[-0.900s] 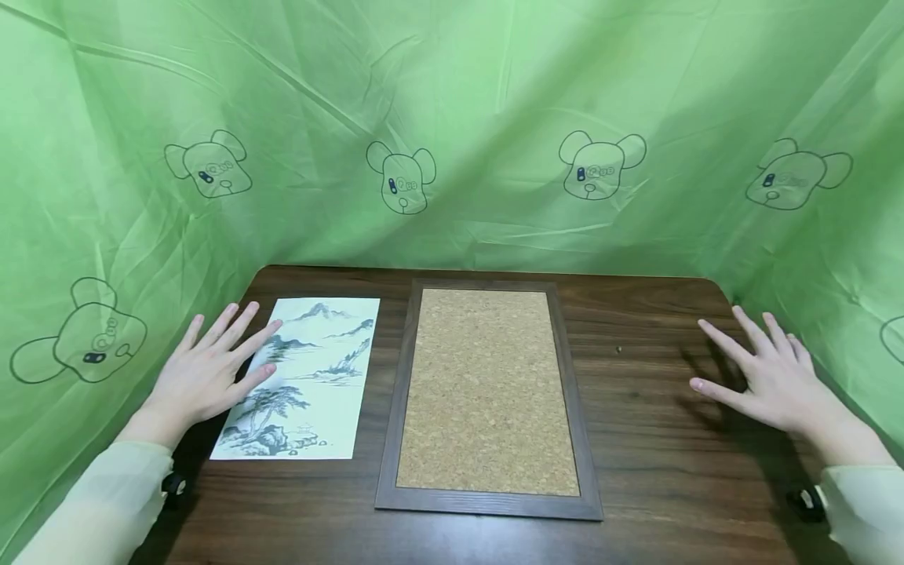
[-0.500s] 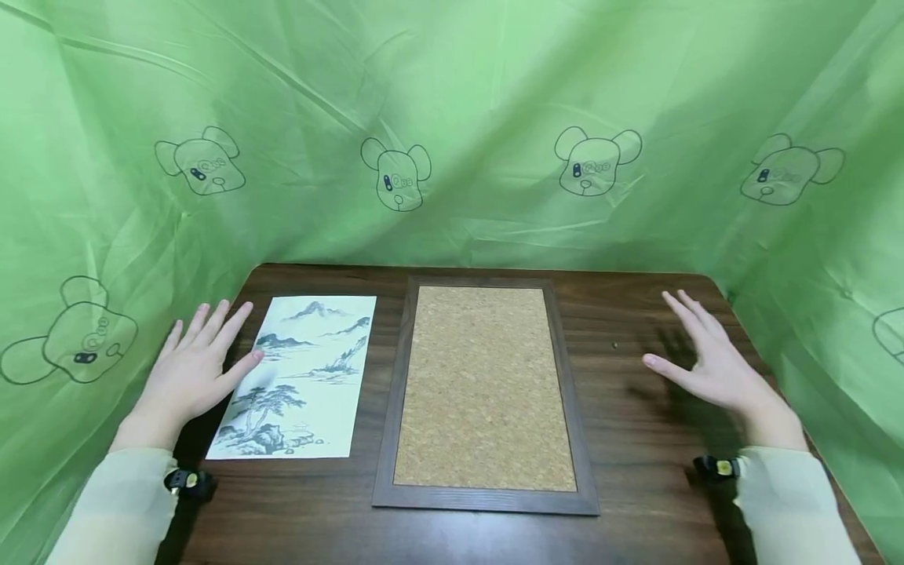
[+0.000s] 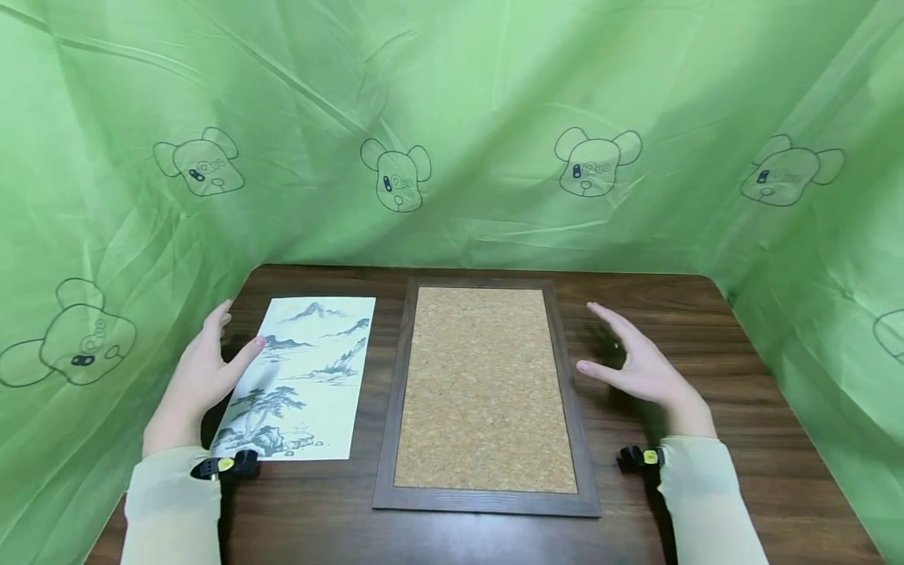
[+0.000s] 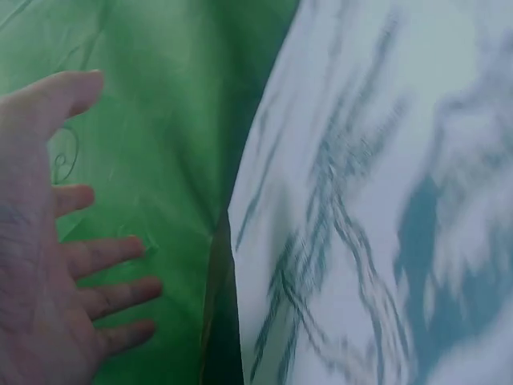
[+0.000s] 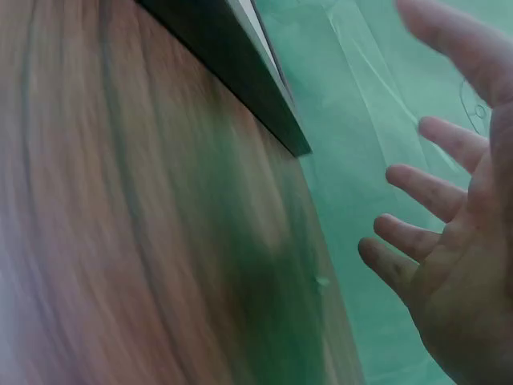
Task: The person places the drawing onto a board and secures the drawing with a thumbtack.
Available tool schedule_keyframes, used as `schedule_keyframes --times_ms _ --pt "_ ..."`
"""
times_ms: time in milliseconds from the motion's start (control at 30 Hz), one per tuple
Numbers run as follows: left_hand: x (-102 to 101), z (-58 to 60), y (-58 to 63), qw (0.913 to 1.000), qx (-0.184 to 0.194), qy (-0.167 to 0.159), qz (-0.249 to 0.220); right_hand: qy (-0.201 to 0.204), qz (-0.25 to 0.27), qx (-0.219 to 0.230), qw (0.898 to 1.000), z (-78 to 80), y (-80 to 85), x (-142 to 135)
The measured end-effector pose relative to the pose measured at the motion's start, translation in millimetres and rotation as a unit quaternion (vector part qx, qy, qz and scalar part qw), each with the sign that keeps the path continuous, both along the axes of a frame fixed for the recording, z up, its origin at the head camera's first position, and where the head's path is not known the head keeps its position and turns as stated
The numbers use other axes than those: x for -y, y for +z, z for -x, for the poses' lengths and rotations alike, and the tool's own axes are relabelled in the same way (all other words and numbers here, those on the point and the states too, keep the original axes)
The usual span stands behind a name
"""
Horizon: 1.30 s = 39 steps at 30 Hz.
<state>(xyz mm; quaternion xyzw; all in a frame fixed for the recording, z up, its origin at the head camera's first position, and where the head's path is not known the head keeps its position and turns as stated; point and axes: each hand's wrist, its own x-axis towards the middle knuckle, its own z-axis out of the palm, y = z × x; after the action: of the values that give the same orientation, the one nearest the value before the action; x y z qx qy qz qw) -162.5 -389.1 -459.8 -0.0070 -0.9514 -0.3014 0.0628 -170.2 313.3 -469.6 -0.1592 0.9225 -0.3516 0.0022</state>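
- White paper (image 3: 304,378), gray hills and trees, flat on tabletop (image 3: 304,510) beside cork frame (image 3: 487,388).
- Left hand (image 3: 201,370) by paper, right hand (image 3: 648,373) nearer the frame than before.
- Thumbs (image 5: 465,42) and fingers (image 5: 431,192) wide apart.

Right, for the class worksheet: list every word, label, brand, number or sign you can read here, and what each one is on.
No text reads clearly enough to quote.
Green cloth: short lettering inside the animal-head outlines, too small and blurred to read.
Paper with a printed landscape: no lettering visible.
Framed cork board: none visible.
Wrist devices: none legible.
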Motion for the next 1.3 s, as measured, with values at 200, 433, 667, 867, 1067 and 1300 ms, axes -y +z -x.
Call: schedule_keyframes --times_ms 200,433,667,867,1067,1300 --pt "-3 7.4 -6.6 0.9993 0.019 0.018 -0.025 0.019 0.012 0.021 1.000 -1.6 -9.2 15" --pt "3 5.1 -17.7 0.9971 0.074 -0.018 -0.005 0.052 0.006 0.063 0.997 -0.9 -15.3 27" --pt "8 4.7 -25.6 0.9959 0.082 -0.022 -0.032 0.086 0.005 0.098 0.991 0.2 -18.7 24" --pt "11 7.8 -30.1 0.9956 0.086 -0.032 -0.019 0.095 0.017 0.112 0.989 2.1 -21.9 25" --pt "13 5.4 -35.9 0.9963 0.085 -0.013 0.006 0.102 0.018 0.111 0.988 3.5 -20.9 27" --pt "10 8.9 -37.0 0.9938 0.108 -0.020 0.013 0.092 0.013 0.115 0.989 2.0 -21.6 25"
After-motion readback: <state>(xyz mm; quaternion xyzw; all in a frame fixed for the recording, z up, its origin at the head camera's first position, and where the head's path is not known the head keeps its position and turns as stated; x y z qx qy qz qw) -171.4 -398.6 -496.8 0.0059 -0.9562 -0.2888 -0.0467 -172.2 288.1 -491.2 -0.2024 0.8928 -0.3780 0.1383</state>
